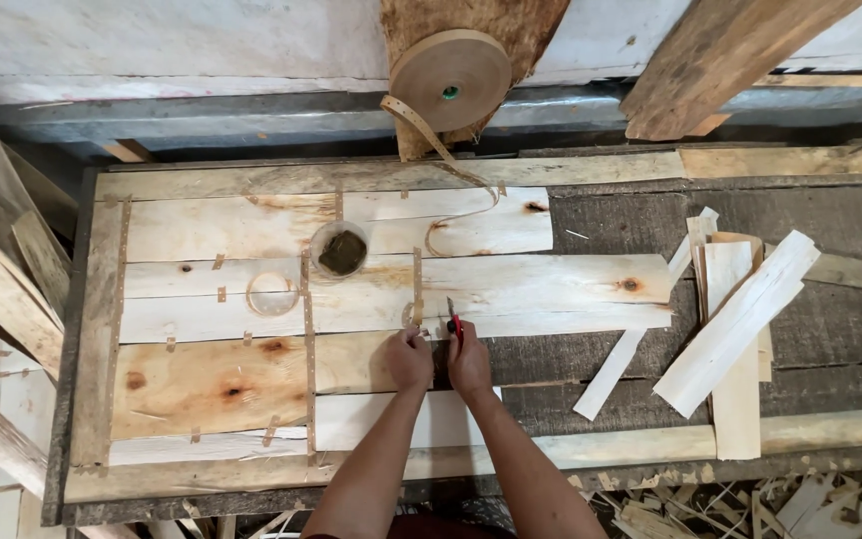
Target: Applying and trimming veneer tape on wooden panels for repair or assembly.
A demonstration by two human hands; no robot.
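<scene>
Two hands meet at the veneer sheets' [251, 379] seam: left hand [409, 357] presses flat, fingers unclenched, steadying a brown tape strip [417, 284], while right hand [468, 357] grips a red-handled knife [453, 319] beside it.

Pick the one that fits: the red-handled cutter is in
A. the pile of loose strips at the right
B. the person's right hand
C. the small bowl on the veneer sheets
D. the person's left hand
B: the right hand grips the red-handled cutter, blade pointing away over the veneer sheets, while the left hand presses down beside it.
</scene>
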